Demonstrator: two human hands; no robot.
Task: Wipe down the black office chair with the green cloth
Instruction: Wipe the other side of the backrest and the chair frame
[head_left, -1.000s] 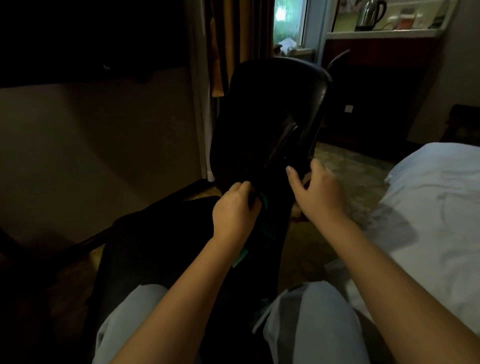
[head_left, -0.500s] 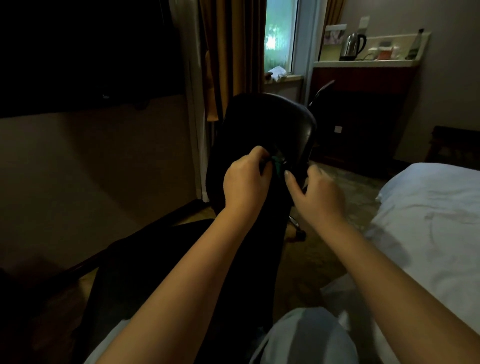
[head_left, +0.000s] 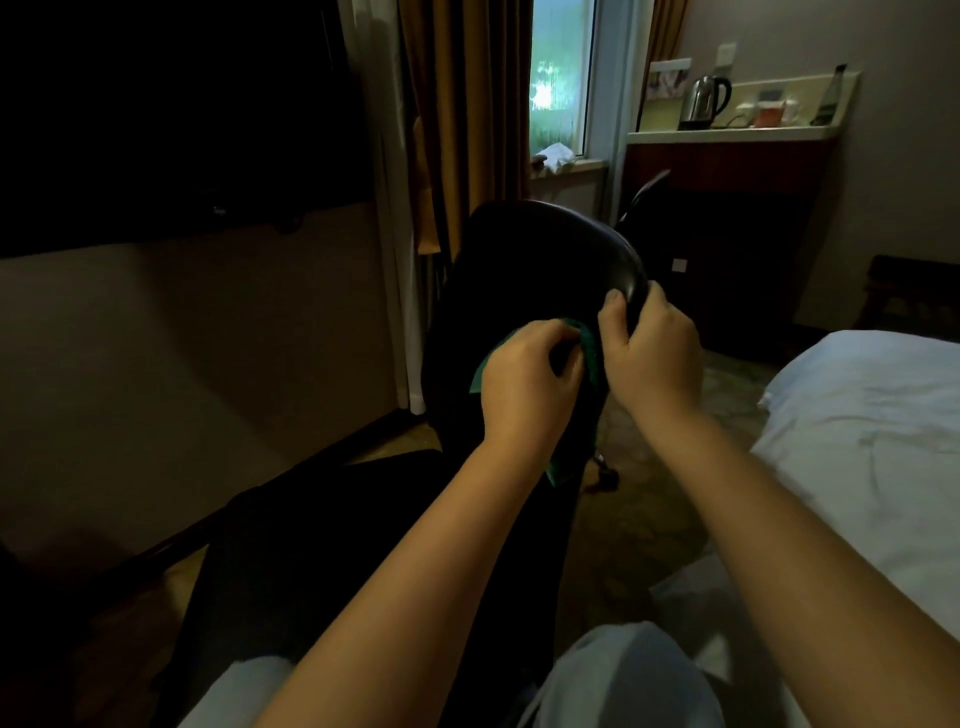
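Now reaches the upper part of the black office chair, having climbed from lower down its back a second ago. Holds the green cloth bunched in the left hand, fingers curled round it and pressing it to the dark panel just below the curved top edge; shows green at the fingertips, beside the wrist and under the forearm. Grips the right rim of the chair's back with the right hand, thumb on the near face and fingers wrapped behind, a change from half a second ago, when held just beside the cloth with no clear hold on anything. Appears to steady the chair for firmer strokes. Leaves, by the look of it, the top edge and far side yet to be wiped, with the seat too dark to judge. Sits close to a white bed on the right, kettle on a shelf by the window beyond.
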